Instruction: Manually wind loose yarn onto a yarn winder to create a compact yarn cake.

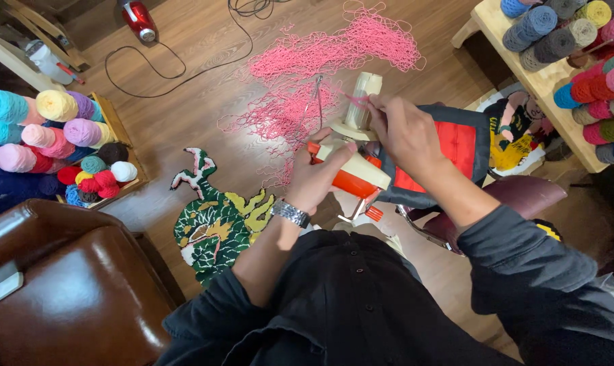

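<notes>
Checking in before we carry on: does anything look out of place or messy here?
Yes: pink yarn lies in a loose tangled heap across the wooden floor beyond the yarn winder, not wound into a ball.

The hands hide much of the yarn winder (351,169) — the yarn shelf (578,61) is cut off at right.

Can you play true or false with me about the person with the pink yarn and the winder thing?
1. The left hand holds the cream and orange yarn winder. True.
2. The loose yarn pile on the floor is blue. False: it is pink.
3. The right hand is at the winder's cream spindle, pinching pink yarn. True.
4. The dragon rug on the floor is mostly purple. False: mostly green with yellow.
5. A wristwatch sits on the right wrist. False: the left wrist.
</notes>
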